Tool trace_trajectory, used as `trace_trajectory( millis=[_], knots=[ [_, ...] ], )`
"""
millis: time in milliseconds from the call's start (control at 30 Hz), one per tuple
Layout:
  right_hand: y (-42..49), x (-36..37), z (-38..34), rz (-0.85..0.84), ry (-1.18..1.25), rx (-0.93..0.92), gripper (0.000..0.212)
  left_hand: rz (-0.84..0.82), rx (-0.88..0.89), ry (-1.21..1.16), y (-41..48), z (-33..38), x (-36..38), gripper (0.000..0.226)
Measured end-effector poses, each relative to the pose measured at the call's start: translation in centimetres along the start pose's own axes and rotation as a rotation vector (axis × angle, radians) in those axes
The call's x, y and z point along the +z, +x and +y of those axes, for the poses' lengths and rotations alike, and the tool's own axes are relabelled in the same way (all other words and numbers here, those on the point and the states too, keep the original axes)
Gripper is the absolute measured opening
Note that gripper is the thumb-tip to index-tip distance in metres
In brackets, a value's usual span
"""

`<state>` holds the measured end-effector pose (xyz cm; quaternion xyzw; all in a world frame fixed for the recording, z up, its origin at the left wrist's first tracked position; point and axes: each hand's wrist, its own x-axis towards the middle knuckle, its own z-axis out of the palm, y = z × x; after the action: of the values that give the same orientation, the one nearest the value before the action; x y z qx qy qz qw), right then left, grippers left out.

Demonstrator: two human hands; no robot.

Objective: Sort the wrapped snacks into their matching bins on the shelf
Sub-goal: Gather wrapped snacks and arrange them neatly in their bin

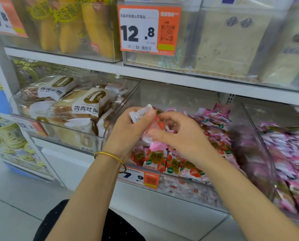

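Note:
My left hand point(127, 129), with a gold bangle on the wrist, grips a small stack of pink-and-white strawberry snack packets point(158, 125) above the middle clear bin point(260, 140). My right hand point(178, 134) pinches the same packets from the right side. The bin below holds several matching strawberry packets point(162, 162), some standing upright along its front wall. To the left, a clear bin point(14, 108) holds wrapped bread buns point(86, 105) with white labels.
A bin of pink-purple packets point(291, 150) stands at the right. Price tags hang on the bin fronts, one reading 7.9 point(138, 177) and one 12.8 point(145, 30). The upper shelf point(110, 66) carries clear boxes of yellow cakes and sliced bread. Wire baskets of yellow snacks sit at the far left.

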<state>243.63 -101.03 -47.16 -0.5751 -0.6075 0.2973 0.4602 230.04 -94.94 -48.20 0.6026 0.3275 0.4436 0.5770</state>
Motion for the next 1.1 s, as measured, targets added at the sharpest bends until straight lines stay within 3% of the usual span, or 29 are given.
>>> trace_trajectory(
  millis=[67, 133, 200, 367, 533, 733, 800, 900, 1033, 1100],
  knots=[
    [0.0, 0.0, 0.4, 0.056, -0.026, 0.043, 0.027, -0.056, -0.103, -0.025, -0.1, 0.1, 0.4, 0.058],
    [-0.3, -0.8, 1.1, 0.088, 0.189, 0.191, 0.017, -0.086, -0.216, -0.138, -0.1, 0.3, 0.4, 0.043],
    [-0.5, -1.8, 1.9, 0.102, 0.358, 0.326, 0.014, -0.105, -0.221, -0.163, 0.0, 0.2, 0.3, 0.027],
    [-1.1, -2.4, 3.4, 0.05, 0.517, 0.511, 0.027, -0.187, -0.21, -0.026, -0.3, -0.7, 0.5, 0.06],
    [-1.6, -2.7, 3.6, 0.037, 0.324, 0.46, 0.022, -0.187, -0.254, 0.038, -0.1, -1.2, 0.8, 0.071],
    [-1.6, -3.3, 3.1, 0.15, 0.43, 0.423, 0.024, -0.187, -0.34, -0.141, 0.0, -0.7, 1.1, 0.031],
    [-1.5, -3.6, 3.1, 0.196, 0.464, 0.43, 0.025, -0.202, -0.365, -0.196, -0.1, -0.4, 1.2, 0.029],
    [-1.6, -4.0, 3.0, 0.221, 0.48, 0.436, 0.026, -0.259, -0.314, -0.061, -0.3, -0.8, 1.3, 0.04],
    [-1.9, -4.2, 3.2, 0.219, 0.475, 0.435, 0.029, -0.251, -0.161, 0.381, -0.3, -1.3, 1.8, 0.059],
    [-2.0, -4.2, 3.4, 0.203, 0.448, 0.428, 0.025, -0.27, -0.114, 0.47, -0.3, -1.6, 2.1, 0.059]
  ],
)
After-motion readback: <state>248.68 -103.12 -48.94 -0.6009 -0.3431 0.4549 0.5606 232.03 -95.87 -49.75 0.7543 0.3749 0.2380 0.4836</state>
